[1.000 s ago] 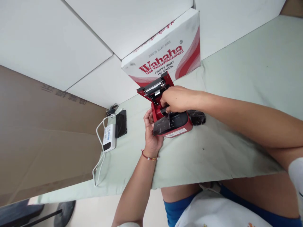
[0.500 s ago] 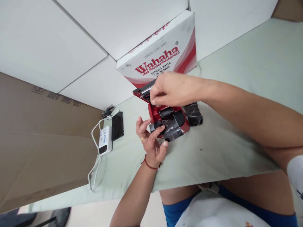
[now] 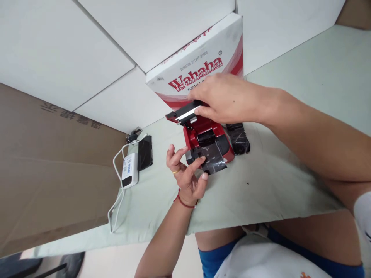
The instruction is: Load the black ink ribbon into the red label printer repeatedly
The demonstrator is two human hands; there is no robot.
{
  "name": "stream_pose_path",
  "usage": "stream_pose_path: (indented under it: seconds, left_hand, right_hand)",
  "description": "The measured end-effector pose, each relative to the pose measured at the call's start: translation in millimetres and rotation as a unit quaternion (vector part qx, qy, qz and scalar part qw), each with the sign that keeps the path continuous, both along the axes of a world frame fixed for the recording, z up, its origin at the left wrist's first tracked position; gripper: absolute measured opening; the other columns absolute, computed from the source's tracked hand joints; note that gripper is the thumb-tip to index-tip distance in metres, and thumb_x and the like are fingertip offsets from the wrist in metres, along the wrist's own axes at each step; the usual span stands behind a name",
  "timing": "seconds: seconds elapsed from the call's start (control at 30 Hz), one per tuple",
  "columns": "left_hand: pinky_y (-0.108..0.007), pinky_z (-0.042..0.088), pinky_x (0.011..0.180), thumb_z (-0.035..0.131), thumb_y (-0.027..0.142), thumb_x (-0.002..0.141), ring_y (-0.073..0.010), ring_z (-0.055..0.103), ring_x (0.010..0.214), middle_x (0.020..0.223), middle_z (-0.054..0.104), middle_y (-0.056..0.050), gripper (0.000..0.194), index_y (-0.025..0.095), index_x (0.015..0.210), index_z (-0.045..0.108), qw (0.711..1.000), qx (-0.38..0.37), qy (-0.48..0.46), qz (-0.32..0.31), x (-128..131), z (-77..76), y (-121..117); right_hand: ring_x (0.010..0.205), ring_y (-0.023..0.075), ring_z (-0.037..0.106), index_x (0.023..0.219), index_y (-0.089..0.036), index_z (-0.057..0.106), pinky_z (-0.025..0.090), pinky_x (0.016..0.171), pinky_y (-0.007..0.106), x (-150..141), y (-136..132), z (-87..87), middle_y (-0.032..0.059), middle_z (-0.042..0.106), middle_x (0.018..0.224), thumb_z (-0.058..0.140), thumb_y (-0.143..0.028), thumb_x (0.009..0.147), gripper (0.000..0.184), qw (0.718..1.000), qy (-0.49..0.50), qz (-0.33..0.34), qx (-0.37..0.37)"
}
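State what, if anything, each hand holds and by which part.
The right hand holds the open lid of the red printer by its raised edge. The left hand grips nothing; its index finger touches the black film.

Right hand gripping lid of red gadget, lid partway up. Left hand kinda spread, fingertip on dark film up front. Wahaha box just behind, phone plus power bank off left.

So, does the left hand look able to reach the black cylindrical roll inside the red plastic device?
Probably yes: the right hand holds the red and black hinged lid tilted up, leaving the roll exposed just beyond the left hand, with only dark glossy film lying between.
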State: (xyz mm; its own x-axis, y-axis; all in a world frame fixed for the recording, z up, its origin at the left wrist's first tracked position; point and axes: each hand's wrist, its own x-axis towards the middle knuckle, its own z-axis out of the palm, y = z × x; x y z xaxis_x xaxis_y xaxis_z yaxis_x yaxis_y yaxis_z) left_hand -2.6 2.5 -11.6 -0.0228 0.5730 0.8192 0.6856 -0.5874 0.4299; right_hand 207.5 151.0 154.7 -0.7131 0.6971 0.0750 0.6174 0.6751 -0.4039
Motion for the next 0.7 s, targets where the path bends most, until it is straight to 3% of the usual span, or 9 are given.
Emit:
stream_pose_path:
  seconds: [0.07, 0.17, 0.33, 0.43, 0.53, 0.7]
  left_hand:
    - [-0.076, 0.011, 0.139, 0.072, 0.058, 0.09, -0.0449, 0.031, 0.161, 0.139, 0.059, -0.009, 0.031, 0.033, 0.102, 0.085, 1.0, 0.001, 0.005, -0.003, 0, 0.9, 0]
    - [-0.073, 0.013, 0.14, 0.071, 0.057, 0.093, -0.0432, 0.033, 0.162, 0.141, 0.059, -0.009, 0.032, 0.033, 0.109, 0.084, 1.0, 0.005, 0.005, -0.008, 1, 1.4, 1]
    - [-0.065, 0.02, 0.141, 0.064, 0.057, 0.1, -0.0357, 0.05, 0.157, 0.142, 0.067, -0.005, 0.045, 0.038, 0.14, 0.071, 0.995, 0.008, -0.095, -0.019, 2, 0.8, 6]
    - [-0.061, 0.022, 0.141, 0.061, 0.06, 0.103, -0.0331, 0.062, 0.149, 0.138, 0.073, -0.005, 0.047, 0.036, 0.142, 0.067, 0.981, -0.052, -0.185, -0.027, 3, 0.4, 10]
    - [-0.056, 0.033, 0.136, 0.059, 0.06, 0.105, -0.0306, 0.068, 0.141, 0.14, 0.075, -0.007, 0.047, 0.032, 0.141, 0.066, 0.965, -0.094, -0.241, -0.033, 3, -0.2, 12]
    - [-0.049, 0.041, 0.13, 0.064, 0.05, 0.104, -0.0265, 0.07, 0.137, 0.126, 0.082, -0.006, 0.039, 0.028, 0.135, 0.068, 0.951, -0.096, -0.29, -0.054, 4, 2.3, 16]
  right_hand:
    - [0.119, 0.0343, 0.068, 0.127, -0.024, 0.077, 0.047, 0.092, 0.04, 3, -7, 7.0, 0.0126, 0.079, 0.112, 0.054, -0.035, 0.107, 0.032, 0.999, -0.019, 0.015, 0.044]
    - [0.103, 0.0307, 0.07, 0.11, -0.02, 0.079, 0.046, 0.088, 0.04, 5, -17, 14.2, 0.0117, 0.077, 0.095, 0.055, -0.025, 0.106, 0.025, 0.992, -0.103, 0.054, 0.053]
    - [0.08, 0.026, 0.068, 0.094, -0.019, 0.077, 0.044, 0.075, 0.04, 3, -25, 9.3, 0.0094, 0.072, 0.083, 0.061, -0.019, 0.099, 0.017, 0.97, -0.208, 0.11, 0.056]
    - [0.088, 0.0282, 0.07, 0.094, -0.019, 0.078, 0.047, 0.08, 0.042, 1, -24, 3.6, 0.0095, 0.073, 0.084, 0.064, -0.018, 0.095, 0.014, 0.973, -0.204, 0.105, 0.019]
    - [0.096, 0.0299, 0.071, 0.095, -0.019, 0.079, 0.049, 0.086, 0.042, 0, -20, 0.6, 0.0097, 0.075, 0.088, 0.065, -0.022, 0.096, 0.014, 0.974, -0.205, 0.091, -0.001]
    - [0.083, 0.0244, 0.067, 0.091, -0.02, 0.078, 0.045, 0.075, 0.038, -3, -14, 1.9, 0.0068, 0.071, 0.079, 0.061, -0.021, 0.097, 0.018, 0.962, -0.225, 0.142, 0.063]
